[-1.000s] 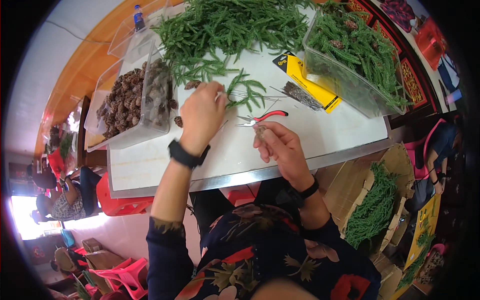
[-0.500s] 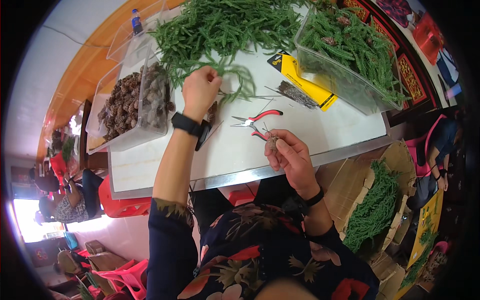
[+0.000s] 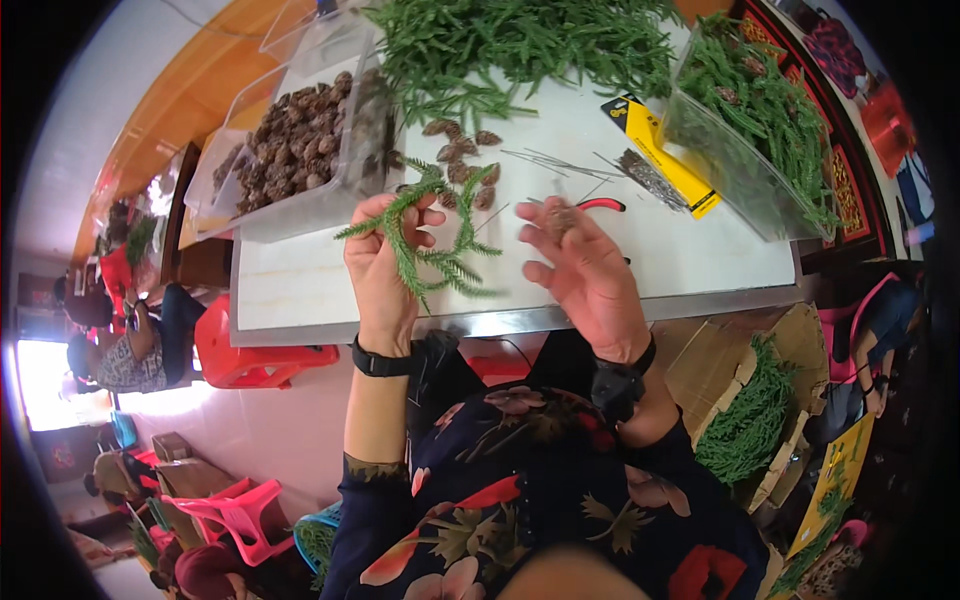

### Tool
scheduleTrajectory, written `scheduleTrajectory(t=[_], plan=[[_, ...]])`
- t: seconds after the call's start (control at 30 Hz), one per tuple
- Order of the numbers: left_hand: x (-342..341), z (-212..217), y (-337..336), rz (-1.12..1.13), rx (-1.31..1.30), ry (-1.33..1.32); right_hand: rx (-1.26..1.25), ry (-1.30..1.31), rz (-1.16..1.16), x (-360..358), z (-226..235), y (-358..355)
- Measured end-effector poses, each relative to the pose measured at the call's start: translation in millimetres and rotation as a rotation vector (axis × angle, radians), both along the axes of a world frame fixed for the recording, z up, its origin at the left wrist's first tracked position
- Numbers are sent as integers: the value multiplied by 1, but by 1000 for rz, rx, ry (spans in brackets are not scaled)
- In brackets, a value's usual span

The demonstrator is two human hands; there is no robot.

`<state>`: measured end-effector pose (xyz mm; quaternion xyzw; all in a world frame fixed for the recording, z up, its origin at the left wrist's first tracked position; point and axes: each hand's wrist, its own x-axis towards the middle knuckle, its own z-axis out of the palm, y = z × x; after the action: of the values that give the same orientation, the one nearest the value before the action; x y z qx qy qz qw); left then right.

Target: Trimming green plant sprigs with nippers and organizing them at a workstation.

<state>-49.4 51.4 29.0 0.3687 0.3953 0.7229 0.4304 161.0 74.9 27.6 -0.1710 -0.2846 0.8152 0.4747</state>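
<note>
My left hand (image 3: 376, 262) is closed on a green artificial pine sprig (image 3: 405, 238), whose branches curve out to the right over the table. Turned partly palm up, my right hand (image 3: 598, 290) holds a small brown pine cone (image 3: 562, 218) at its fingers, slightly blurred. Behind that hand, pliers show only a red handle (image 3: 603, 205); their rest is hidden. Several loose pine cones (image 3: 457, 150) lie on the white table (image 3: 330, 270) beyond the sprig. Thin wires (image 3: 550, 160) are scattered to their right, near a dark wire bundle (image 3: 645, 172) on a yellow card (image 3: 690, 180).
A clear bin (image 3: 300, 212) of pine cones stands at left. Green sprigs (image 3: 520, 45) are heaped along the far side. Another clear bin (image 3: 735, 190) with greenery is at right. Below the table's right edge, a cardboard box (image 3: 690, 400) holds greenery. Other people sit left and right.
My left hand has come back toward me with the pine sprig in it. My right hand has turned more palm up and moved slightly higher, still with the pine cone. The view has shifted.
</note>
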Motion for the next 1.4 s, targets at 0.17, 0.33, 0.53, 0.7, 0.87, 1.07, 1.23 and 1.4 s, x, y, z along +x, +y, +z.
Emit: scheduleTrajectory(t=[0.17, 0.33, 0.53, 0.7, 0.87, 1.07, 1.23, 1.4], plan=[[-7, -9, -24, 30, 35, -87, 113, -118, 196, -36, -1, -14], [-13, -5, -46, 65, -60, -121, 261, -261, 202, -53, -3, -18], [-27, -7, -66, -132, -136, -442, 413, -365, 108, -55, -5, -16], [-24, 2, -70, -111, -257, -250, 402, -422, 76, -58, -10, -19], [-15, 2, -69, 104, -280, -25, 451, -455, -81, -54, -6, -19], [-5, 6, -67, 149, -279, 121, 398, -358, 66, -51, 7, -30], [-4, 10, -67, 55, -321, -94, 325, -412, 181, -49, 6, -36], [-4, 7, -67, -17, -383, -122, 276, -545, 148, -45, 10, -37]])
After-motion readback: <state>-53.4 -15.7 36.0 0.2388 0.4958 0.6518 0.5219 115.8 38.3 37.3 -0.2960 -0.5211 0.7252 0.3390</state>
